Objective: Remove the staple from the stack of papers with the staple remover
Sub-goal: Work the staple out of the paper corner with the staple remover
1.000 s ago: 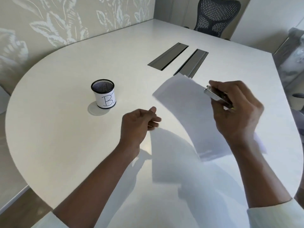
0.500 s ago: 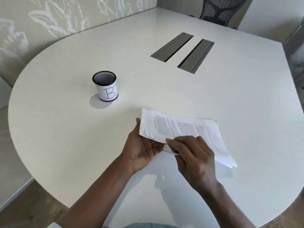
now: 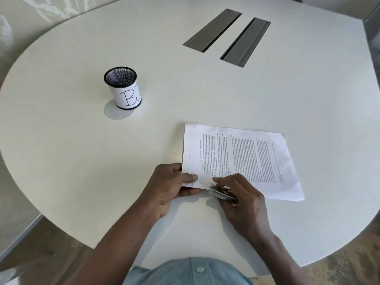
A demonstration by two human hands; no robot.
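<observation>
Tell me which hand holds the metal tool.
The right hand holds the staple remover at the papers' near edge; the left hand only pinches their corner.

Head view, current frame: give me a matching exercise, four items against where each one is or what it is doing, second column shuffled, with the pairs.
Items:
1. stack of papers
2. staple remover
3. left hand
4. mesh cup marked B

States:
a. stands alone, far left on the table
b. pins the near-left paper corner
c. lies flat, printed side up
d. held in the right hand at the papers' near edge

Pairs: 1-c, 2-d, 3-b, 4-a
</observation>
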